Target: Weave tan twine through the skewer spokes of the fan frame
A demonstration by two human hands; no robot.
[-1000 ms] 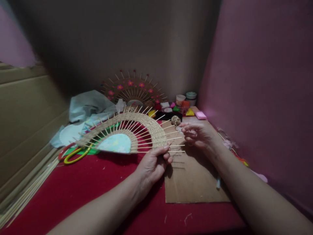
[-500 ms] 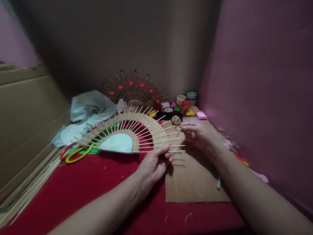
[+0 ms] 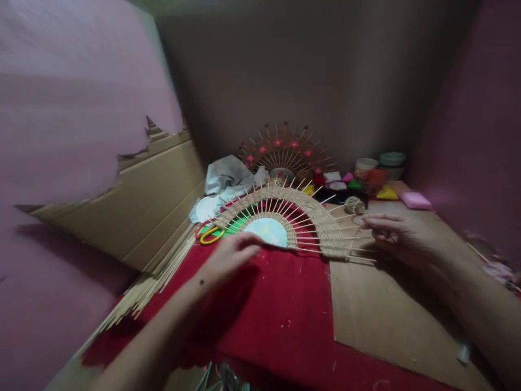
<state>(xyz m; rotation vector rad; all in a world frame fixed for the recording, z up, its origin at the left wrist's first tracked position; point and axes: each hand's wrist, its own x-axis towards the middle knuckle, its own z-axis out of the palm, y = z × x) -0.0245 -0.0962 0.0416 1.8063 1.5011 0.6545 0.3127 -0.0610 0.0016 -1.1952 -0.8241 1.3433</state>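
Observation:
A half-round woven fan (image 3: 334, 231) of thin sticks and tan twine, with a pale blue-green half-disc centre (image 3: 266, 231), is tilted over the table. My left hand (image 3: 234, 255) grips its straight lower edge near the centre, thumb below and fingers on top. To the right of the fan, my right hand (image 3: 393, 236) is closed in a pinch on a thin strand of twine that runs toward the fan's lower right end. Just behind my right fingertips sits a ball of twine (image 3: 355, 205).
Red cloth (image 3: 280, 304) and a brown board (image 3: 378, 309) cover the table. Scissors (image 3: 211, 233) with yellow and red handles and a bundle of sticks (image 3: 163, 279) lie left. A flowered fan (image 3: 278, 146), coloured packets and a cup (image 3: 366, 165) stand at the back.
My left hand has shifted from the fan's right end to the middle of its straight edge. My right hand still pinches the twine. The view has turned left.

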